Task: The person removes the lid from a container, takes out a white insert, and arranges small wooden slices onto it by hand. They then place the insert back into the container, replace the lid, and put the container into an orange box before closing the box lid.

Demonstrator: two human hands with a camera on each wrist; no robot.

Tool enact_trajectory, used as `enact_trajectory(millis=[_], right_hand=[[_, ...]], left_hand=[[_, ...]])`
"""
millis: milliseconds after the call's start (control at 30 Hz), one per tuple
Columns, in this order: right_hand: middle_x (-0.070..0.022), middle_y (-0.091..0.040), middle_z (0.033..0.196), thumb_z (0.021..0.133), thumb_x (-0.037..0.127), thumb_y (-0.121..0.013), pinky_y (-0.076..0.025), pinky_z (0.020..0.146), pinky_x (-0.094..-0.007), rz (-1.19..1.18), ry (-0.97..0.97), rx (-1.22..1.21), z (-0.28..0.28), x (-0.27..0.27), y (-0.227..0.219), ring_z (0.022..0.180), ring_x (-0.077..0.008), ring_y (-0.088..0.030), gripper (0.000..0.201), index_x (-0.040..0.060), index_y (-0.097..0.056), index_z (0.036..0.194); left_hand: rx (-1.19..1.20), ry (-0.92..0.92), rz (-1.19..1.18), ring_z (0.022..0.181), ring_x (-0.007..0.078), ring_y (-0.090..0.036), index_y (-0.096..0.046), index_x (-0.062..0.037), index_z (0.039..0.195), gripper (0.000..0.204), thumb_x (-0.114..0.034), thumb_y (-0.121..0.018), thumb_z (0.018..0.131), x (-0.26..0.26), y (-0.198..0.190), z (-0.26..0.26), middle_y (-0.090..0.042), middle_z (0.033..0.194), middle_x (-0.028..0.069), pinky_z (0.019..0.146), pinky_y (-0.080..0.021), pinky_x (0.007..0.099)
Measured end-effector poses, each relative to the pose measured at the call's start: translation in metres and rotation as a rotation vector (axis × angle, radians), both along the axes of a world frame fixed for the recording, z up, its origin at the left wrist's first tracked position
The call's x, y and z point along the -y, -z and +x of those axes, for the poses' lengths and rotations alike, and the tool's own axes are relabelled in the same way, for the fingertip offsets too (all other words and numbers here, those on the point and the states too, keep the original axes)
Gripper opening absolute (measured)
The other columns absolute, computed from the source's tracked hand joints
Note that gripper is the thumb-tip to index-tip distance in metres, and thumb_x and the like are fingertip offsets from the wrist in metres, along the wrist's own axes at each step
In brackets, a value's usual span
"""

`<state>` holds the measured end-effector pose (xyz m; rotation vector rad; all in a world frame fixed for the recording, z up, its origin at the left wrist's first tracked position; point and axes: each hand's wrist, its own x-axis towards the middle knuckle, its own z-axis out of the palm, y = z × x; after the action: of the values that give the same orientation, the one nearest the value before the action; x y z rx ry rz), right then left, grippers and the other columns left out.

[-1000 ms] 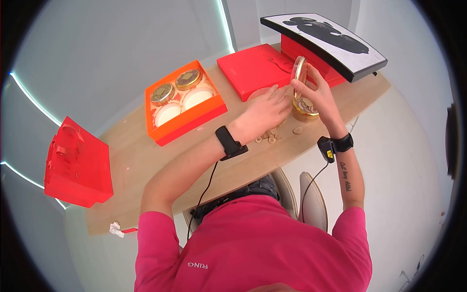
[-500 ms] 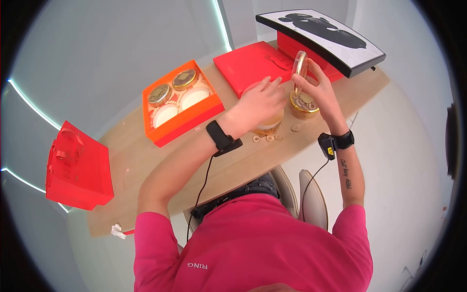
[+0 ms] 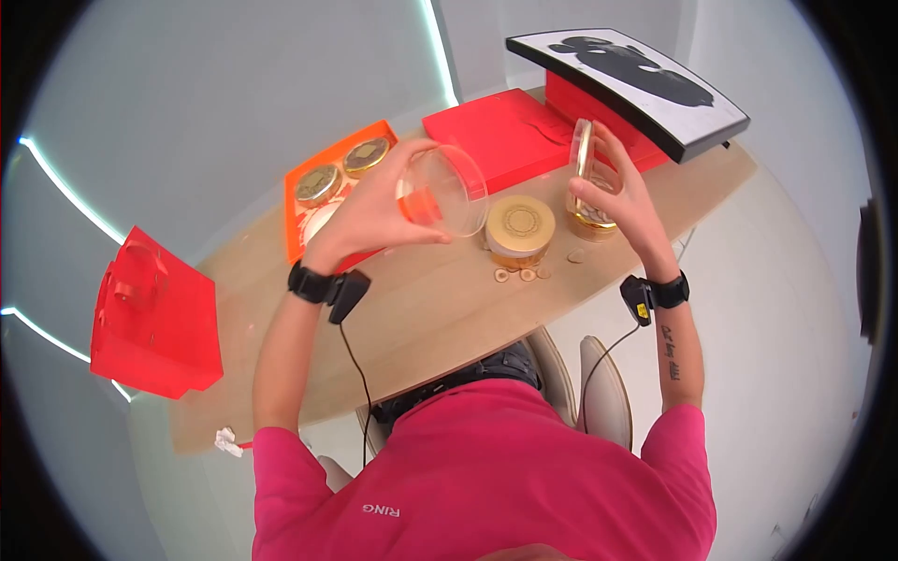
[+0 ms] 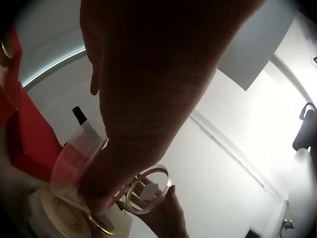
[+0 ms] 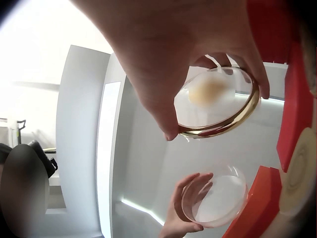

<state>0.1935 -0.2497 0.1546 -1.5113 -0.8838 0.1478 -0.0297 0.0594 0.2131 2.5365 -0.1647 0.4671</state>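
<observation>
My left hand (image 3: 374, 210) grips a clear, round plastic tub (image 3: 460, 192), tilted on its side above the table, fingers and thumb round its wall. In the right wrist view the tub (image 5: 225, 201) looks see-through and hollow. My right hand (image 3: 625, 192) holds a clear lid with a gold rim (image 3: 584, 150) on edge, thumb and fingers at its rim. Between the hands stands a round container with a tan, ring-patterned top (image 3: 520, 222). Below the lid is a gold-rimmed jar (image 3: 591, 224) of dried slices, partly hidden by my right hand.
Loose slices (image 3: 528, 275) lie by the tan-topped container. An orange box (image 3: 299, 173) with two gold-lidded jars is behind my left hand. Farther back are a flat red box (image 3: 496, 136) and a panda-patterned lid (image 3: 655, 84). A red gift bag (image 3: 159, 318) stands left.
My left hand has moved left and up from over the container, carrying the clear tub, so the tan top shows. My right hand still holds the lid in nearly the same place.
</observation>
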Motion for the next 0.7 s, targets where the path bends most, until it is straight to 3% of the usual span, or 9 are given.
enact_trajectory(millis=[100,200,267,333,367,467,567,633,700], right_hand=[[-0.0251,-0.048,0.172,0.09,0.039,-0.098,-0.057,0.118,-0.0517,-0.052,-0.146,0.033,-0.013,-0.012,-0.008,0.153,-0.0404,-0.059,0.121,0.0218,-0.023,0.185],[-0.0243,-0.046,0.173,0.09,0.035,-0.098,-0.056,0.12,-0.0532,-0.077,-0.352,-0.014,-0.04,-0.037,-0.018,0.153,-0.0414,-0.059,0.12,0.0219,-0.026,0.184],[-0.0236,-0.047,0.172,0.088,0.031,-0.099,-0.053,0.124,-0.0522,-0.126,-0.481,0.031,-0.059,-0.063,-0.028,0.158,-0.0393,-0.055,0.114,0.0153,-0.032,0.179],[-0.0227,-0.049,0.17,0.087,0.031,-0.1,-0.051,0.126,-0.052,-0.108,-0.648,0.162,-0.08,-0.098,-0.036,0.161,-0.0382,-0.052,0.112,0.0109,-0.035,0.176],[-0.0176,-0.051,0.165,0.08,0.035,-0.104,-0.044,0.131,-0.0515,-0.076,-0.662,0.193,-0.096,-0.12,-0.035,0.153,-0.0354,-0.059,0.115,0.0064,-0.038,0.17],[-0.0184,-0.057,0.156,0.079,0.036,-0.103,-0.048,0.127,-0.0474,-0.004,-0.739,0.431,-0.149,-0.178,-0.048,0.148,-0.0345,-0.061,0.108,0.0041,-0.043,0.163],[-0.0205,-0.061,0.148,0.081,0.042,-0.102,-0.053,0.115,-0.044,-0.299,-0.892,0.408,-0.21,-0.238,-0.053,0.139,-0.0319,-0.065,0.099,0.0014,-0.048,0.153],[-0.0207,-0.07,0.127,0.079,0.052,-0.101,-0.059,0.095,-0.0433,-0.3,-0.932,0.533,-0.244,-0.288,-0.026,0.118,-0.0299,-0.072,0.089,-0.0013,-0.058,0.136],[-0.0175,-0.073,0.105,0.075,0.06,-0.1,-0.059,0.079,-0.0435,-0.533,-1.033,0.507,-0.275,-0.328,-0.006,0.096,-0.0289,-0.073,0.083,-0.0027,-0.067,0.117]], left_hand=[[-0.067,-0.127,-0.173,0.162,0.029,-0.05,-0.051,-0.0097,0.163,0.113,-0.029,-0.11,0.069,-0.027,0.022,-0.061,-0.058,0.165,0.0096,0.136,-0.04,0.0484],[-0.154,-0.225,-0.271,0.158,0.028,-0.054,-0.05,-0.0068,0.162,0.115,-0.032,-0.11,0.068,-0.032,0.048,-0.12,-0.061,0.161,0.0118,0.134,-0.042,0.048],[-0.183,-0.221,-0.421,0.157,0.0314,-0.056,-0.049,-0.0033,0.161,0.114,-0.037,-0.11,0.072,-0.032,0.075,-0.146,-0.061,0.163,0.016,0.131,-0.045,0.0487],[-0.171,-0.264,-0.374,0.157,0.0315,-0.056,-0.05,-0.0033,0.159,0.113,-0.038,-0.111,0.071,-0.029,0.098,-0.161,-0.062,0.163,0.0175,0.132,-0.044,0.0497],[-0.159,-0.266,-0.375,0.157,0.0323,-0.056,-0.049,-0.0033,0.161,0.114,-0.039,-0.11,0.071,-0.026,0.107,-0.167,-0.061,0.163,0.0182,0.132,-0.043,0.0494],[-0.246,-0.31,-0.352,0.156,0.0338,-0.056,-0.048,-0.0056,0.167,0.115,-0.04,-0.106,0.074,-0.012,0.105,-0.18,-0.061,0.164,0.0199,0.131,-0.044,0.0489],[-0.283,-0.357,-0.312,0.154,0.0367,-0.057,-0.047,-0.0026,0.167,0.118,-0.047,-0.105,0.075,-0.008,0.11,-0.188,-0.061,0.163,0.0228,0.131,-0.045,0.0477],[-0.206,-0.353,-0.299,0.152,0.0379,-0.06,-0.047,0.0004,0.166,0.12,-0.051,-0.105,0.074,-0.009,0.128,-0.191,-0.063,0.16,0.0238,0.13,-0.046,0.0475],[-0.067,-0.324,-0.306,0.149,0.0376,-0.062,-0.05,0.0023,0.163,0.119,-0.052,-0.105,0.073,-0.01,0.15,-0.194,-0.066,0.157,0.0231,0.128,-0.048,0.0481]])
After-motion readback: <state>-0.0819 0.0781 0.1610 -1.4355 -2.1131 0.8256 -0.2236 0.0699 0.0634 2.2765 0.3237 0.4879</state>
